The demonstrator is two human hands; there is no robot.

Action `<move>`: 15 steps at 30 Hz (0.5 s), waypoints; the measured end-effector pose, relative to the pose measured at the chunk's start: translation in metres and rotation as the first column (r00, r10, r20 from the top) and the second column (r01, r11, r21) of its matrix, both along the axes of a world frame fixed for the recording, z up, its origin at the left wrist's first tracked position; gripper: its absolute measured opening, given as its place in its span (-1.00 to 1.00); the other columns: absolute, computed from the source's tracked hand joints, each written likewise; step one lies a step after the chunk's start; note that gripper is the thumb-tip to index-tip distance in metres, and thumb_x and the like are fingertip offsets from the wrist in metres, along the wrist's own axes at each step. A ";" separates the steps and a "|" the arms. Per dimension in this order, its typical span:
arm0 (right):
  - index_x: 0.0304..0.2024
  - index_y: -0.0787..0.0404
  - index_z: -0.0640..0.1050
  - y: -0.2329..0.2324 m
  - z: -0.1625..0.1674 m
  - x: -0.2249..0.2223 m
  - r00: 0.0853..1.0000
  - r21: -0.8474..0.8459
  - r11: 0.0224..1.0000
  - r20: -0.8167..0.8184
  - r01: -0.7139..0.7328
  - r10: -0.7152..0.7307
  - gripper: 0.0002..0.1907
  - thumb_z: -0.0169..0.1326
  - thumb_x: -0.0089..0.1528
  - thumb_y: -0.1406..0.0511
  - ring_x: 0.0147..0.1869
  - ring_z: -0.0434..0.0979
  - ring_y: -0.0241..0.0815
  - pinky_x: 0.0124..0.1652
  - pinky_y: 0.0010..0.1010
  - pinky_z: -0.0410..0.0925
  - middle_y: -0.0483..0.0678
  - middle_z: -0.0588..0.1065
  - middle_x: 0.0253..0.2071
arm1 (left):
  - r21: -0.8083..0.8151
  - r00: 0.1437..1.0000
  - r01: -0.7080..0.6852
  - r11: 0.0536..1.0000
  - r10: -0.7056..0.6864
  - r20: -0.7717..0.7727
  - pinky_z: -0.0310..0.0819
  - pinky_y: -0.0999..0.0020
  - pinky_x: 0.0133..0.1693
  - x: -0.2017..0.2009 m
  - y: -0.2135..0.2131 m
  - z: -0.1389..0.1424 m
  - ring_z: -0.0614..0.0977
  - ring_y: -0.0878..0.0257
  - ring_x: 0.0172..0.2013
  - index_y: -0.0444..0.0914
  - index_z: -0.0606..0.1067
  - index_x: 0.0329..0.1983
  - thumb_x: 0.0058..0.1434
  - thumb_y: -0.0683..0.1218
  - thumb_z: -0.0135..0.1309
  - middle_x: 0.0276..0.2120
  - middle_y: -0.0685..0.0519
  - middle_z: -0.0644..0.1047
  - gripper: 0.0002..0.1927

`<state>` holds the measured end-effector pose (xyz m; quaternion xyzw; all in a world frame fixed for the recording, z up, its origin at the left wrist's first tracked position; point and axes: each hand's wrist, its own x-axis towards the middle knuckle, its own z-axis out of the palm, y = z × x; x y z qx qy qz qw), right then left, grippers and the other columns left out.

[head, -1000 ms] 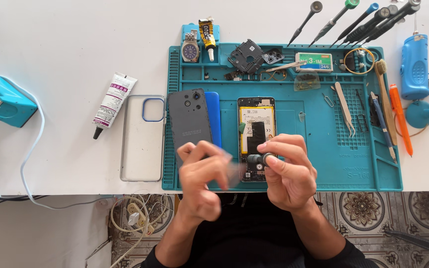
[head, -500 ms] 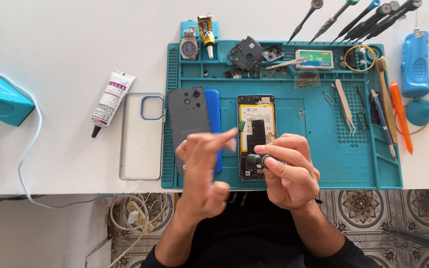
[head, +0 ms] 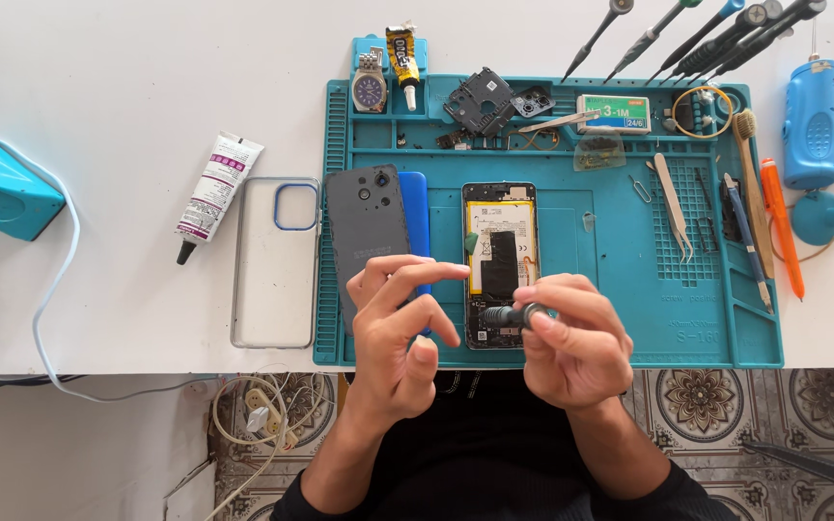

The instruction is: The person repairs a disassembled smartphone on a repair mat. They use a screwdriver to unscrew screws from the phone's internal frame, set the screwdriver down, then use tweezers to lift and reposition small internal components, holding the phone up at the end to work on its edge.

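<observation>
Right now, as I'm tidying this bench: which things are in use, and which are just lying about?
In use:
right hand
screwdriver
opened phone
left hand

Lying about:
glue tube
clear case
wristwatch
tweezers
grey back cover

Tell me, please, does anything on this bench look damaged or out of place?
Nothing is spilled or broken. The phone lies opened on the mat, its back cover set beside it.
</observation>
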<state>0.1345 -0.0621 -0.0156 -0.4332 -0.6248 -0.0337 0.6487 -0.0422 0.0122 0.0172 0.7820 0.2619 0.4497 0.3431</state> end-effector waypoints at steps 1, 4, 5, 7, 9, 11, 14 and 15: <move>-0.07 0.25 0.42 0.000 -0.001 0.000 1.000 -0.009 1.000 -0.007 0.017 -0.017 -0.84 0.12 0.37 0.35 -0.15 0.63 -0.01 -0.21 -0.32 0.55 0.21 0.52 -0.09 | -0.002 1.000 0.001 1.000 -0.001 0.002 0.10 0.16 0.20 0.000 0.000 0.000 0.51 0.10 0.11 -0.18 0.48 -0.58 0.52 0.35 -0.45 0.01 0.05 0.63 -0.22; -0.06 0.26 0.42 -0.001 -0.003 0.000 0.999 -0.025 0.999 -0.014 0.045 -0.045 -0.84 0.12 0.37 0.36 -0.16 0.63 -0.04 -0.29 -0.42 0.55 0.22 0.51 -0.08 | -0.006 1.000 0.000 1.000 0.000 0.007 0.11 0.16 0.20 0.000 0.000 0.000 0.52 0.12 0.09 -0.18 0.52 -0.53 0.52 0.36 -0.45 -0.02 0.07 0.63 -0.23; -0.05 0.26 0.42 0.000 -0.003 0.000 0.999 -0.024 0.999 -0.009 0.041 -0.041 -0.83 0.12 0.37 0.36 -0.15 0.63 -0.04 -0.30 -0.43 0.55 0.21 0.51 -0.08 | -0.006 1.000 0.000 1.000 0.000 0.007 0.11 0.17 0.20 0.000 -0.001 0.000 0.52 0.12 0.09 -0.18 0.52 -0.53 0.52 0.36 -0.45 -0.03 0.07 0.63 -0.23; -0.04 0.26 0.42 0.000 -0.003 0.000 0.999 -0.024 0.999 0.000 0.036 -0.036 -0.83 0.12 0.38 0.36 -0.13 0.62 -0.03 -0.31 -0.42 0.54 0.20 0.50 -0.07 | -0.005 1.000 0.002 1.000 -0.002 0.009 0.11 0.17 0.20 0.000 0.000 0.001 0.51 0.12 0.08 -0.18 0.52 -0.53 0.52 0.36 -0.45 -0.04 0.07 0.63 -0.23; -0.03 0.26 0.42 0.000 -0.003 0.001 0.999 -0.031 0.999 0.011 0.034 -0.033 -0.83 0.12 0.38 0.36 -0.12 0.62 -0.04 -0.29 -0.41 0.54 0.21 0.50 -0.06 | -0.005 1.000 0.003 1.000 -0.003 0.011 0.11 0.16 0.19 0.000 0.000 0.001 0.52 0.12 0.08 -0.18 0.52 -0.53 0.52 0.36 -0.45 -0.05 0.07 0.63 -0.22; -0.03 0.26 0.42 0.000 -0.003 0.000 0.999 -0.030 0.999 0.006 0.036 -0.036 -0.83 0.12 0.39 0.37 -0.10 0.62 -0.01 -0.29 -0.41 0.55 0.20 0.49 -0.06 | -0.006 1.000 0.003 1.000 -0.003 0.010 0.11 0.17 0.20 0.000 0.000 0.001 0.51 0.13 0.08 -0.18 0.52 -0.53 0.52 0.36 -0.45 -0.05 0.08 0.63 -0.22; -0.03 0.25 0.42 0.000 -0.003 0.001 0.999 -0.035 0.998 0.008 0.044 -0.044 -0.84 0.12 0.39 0.37 -0.09 0.62 0.01 -0.30 -0.42 0.54 0.18 0.49 -0.06 | -0.006 1.000 0.004 1.000 -0.004 0.010 0.11 0.17 0.20 0.001 0.000 0.000 0.51 0.13 0.08 -0.18 0.52 -0.53 0.52 0.37 -0.45 -0.05 0.08 0.63 -0.22; -0.03 0.25 0.42 0.000 -0.004 0.001 0.999 -0.036 0.998 0.011 0.049 -0.048 -0.84 0.12 0.39 0.37 -0.08 0.62 0.01 -0.31 -0.42 0.53 0.18 0.50 -0.06 | -0.005 1.000 0.006 1.000 -0.006 0.010 0.11 0.17 0.20 0.000 0.000 0.000 0.51 0.13 0.08 -0.18 0.52 -0.53 0.52 0.37 -0.45 -0.05 0.08 0.63 -0.22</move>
